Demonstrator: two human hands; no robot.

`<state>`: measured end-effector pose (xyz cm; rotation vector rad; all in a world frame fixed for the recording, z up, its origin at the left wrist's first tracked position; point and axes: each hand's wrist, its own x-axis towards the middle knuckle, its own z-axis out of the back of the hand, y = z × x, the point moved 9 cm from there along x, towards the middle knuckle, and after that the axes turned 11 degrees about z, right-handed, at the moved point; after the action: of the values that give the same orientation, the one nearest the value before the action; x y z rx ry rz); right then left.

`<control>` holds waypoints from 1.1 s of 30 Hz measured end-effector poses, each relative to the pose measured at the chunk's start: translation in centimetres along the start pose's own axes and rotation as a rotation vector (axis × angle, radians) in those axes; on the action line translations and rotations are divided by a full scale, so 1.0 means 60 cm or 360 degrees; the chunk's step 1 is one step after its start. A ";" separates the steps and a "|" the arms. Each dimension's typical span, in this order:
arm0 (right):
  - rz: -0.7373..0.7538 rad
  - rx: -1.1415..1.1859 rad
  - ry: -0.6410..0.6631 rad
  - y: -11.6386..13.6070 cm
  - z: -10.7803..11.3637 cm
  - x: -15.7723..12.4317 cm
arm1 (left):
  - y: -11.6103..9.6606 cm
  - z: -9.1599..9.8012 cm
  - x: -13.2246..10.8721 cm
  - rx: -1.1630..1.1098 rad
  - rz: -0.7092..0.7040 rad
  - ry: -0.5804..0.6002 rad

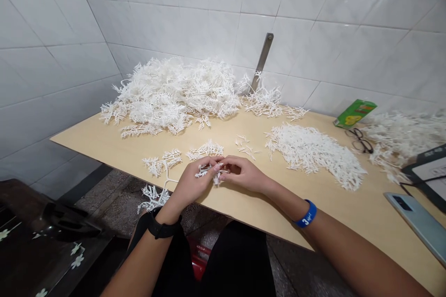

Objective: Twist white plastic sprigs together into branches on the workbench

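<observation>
My left hand [191, 184] and my right hand [244, 174] meet at the near edge of the wooden table [244, 204]. Both are closed on one small white plastic sprig [209, 172] with many thin prongs, pinched between the fingertips. A black watch sits on my left wrist, a blue band on my right. Loose white sprigs [163, 162] lie just left of my hands, and one hangs over the table edge [153, 197]. A flat heap of small separated white pieces [313, 153] lies to the right of my hands.
A big pile of white plastic sprigs [170, 95] fills the back left by the tiled wall. More white sprigs [404, 141], glasses [358, 139], a green box [355, 113], a phone [418, 222] and a dark tray [428, 171] are at the right.
</observation>
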<state>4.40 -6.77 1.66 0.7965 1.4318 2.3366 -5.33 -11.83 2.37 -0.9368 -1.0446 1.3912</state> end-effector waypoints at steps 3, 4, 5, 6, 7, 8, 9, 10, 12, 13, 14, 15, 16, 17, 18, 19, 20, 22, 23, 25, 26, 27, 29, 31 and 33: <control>-0.0046 0.0021 -0.0054 -0.006 0.005 -0.002 | 0.000 -0.001 0.001 -0.0005 -0.0003 0.0014; -0.0057 0.0014 -0.0077 -0.008 0.007 -0.003 | 0.000 -0.001 0.001 -0.0002 -0.0001 0.0016; -0.0062 0.0010 -0.0095 -0.008 0.008 -0.003 | -0.001 -0.001 0.001 -0.0002 -0.0002 0.0016; -0.0058 0.0016 -0.0104 -0.008 0.008 -0.003 | -0.002 -0.001 0.001 -0.0005 -0.0004 0.0016; -0.0045 0.0033 -0.0105 -0.007 0.007 -0.002 | -0.003 -0.001 0.001 -0.0010 -0.0008 0.0020; -0.0023 0.0059 -0.0098 -0.004 0.006 -0.001 | -0.004 -0.002 0.001 -0.0014 -0.0011 0.0025; 0.0002 0.0087 -0.0088 -0.002 0.004 0.000 | -0.005 -0.002 0.001 -0.0014 -0.0014 0.0034; 0.0031 0.0113 -0.0075 0.001 0.003 0.001 | -0.005 -0.004 0.001 -0.0010 -0.0014 0.0044; 0.0072 0.0119 -0.0047 0.006 0.000 0.003 | -0.006 -0.006 0.001 0.0007 -0.0011 0.0065; 0.0080 0.0096 -0.0036 0.007 0.000 0.003 | -0.005 -0.006 0.001 0.0016 -0.0009 0.0074; 0.0083 0.0066 -0.0025 0.008 0.000 0.003 | -0.005 -0.006 0.001 0.0026 -0.0008 0.0078; 0.0087 0.0037 -0.0014 0.008 0.000 0.003 | -0.006 -0.006 0.000 0.0036 -0.0008 0.0083; 0.0092 0.0014 -0.0001 0.009 0.000 0.002 | -0.007 -0.006 0.000 0.0047 -0.0012 0.0088; 0.0097 -0.0001 0.0013 0.010 -0.001 0.002 | -0.008 -0.006 -0.001 0.0062 -0.0016 0.0098; 0.0099 -0.0012 0.0025 0.010 -0.001 0.001 | -0.009 -0.006 -0.002 0.0082 -0.0021 0.0112; 0.0098 -0.0031 0.0034 0.009 -0.001 0.000 | -0.010 -0.007 -0.003 0.0107 -0.0025 0.0129; 0.0094 -0.0063 0.0042 0.009 0.000 -0.001 | -0.010 -0.008 -0.004 0.0136 -0.0026 0.0150; 0.0087 -0.0139 0.0060 0.007 0.002 -0.002 | -0.009 -0.009 -0.005 0.0207 -0.0012 0.0181; 0.0088 -0.0163 0.0072 0.006 0.002 -0.003 | -0.007 -0.009 -0.006 0.0244 -0.0002 0.0193; 0.0094 -0.0165 0.0103 0.006 0.002 -0.003 | -0.005 -0.010 -0.006 0.0306 0.0006 0.0216; 0.0100 -0.0152 0.0120 0.006 0.002 -0.003 | -0.004 -0.011 -0.006 0.0332 0.0005 0.0225; 0.0110 -0.0137 0.0135 0.007 0.001 -0.003 | -0.004 -0.012 -0.006 0.0352 0.0003 0.0232; 0.0143 -0.0118 0.0170 0.010 0.000 -0.003 | -0.006 -0.014 -0.006 0.0380 -0.0001 0.0232; 0.0174 -0.0100 0.0202 0.012 -0.002 -0.002 | -0.008 -0.016 -0.006 0.0395 -0.0001 0.0230; 0.0196 -0.0074 0.0223 0.013 -0.004 -0.002 | -0.010 -0.018 -0.005 0.0405 0.0003 0.0231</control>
<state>4.37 -7.36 2.21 0.7411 1.4139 2.5544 -4.11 -12.07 2.60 -0.8367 -0.7382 1.3976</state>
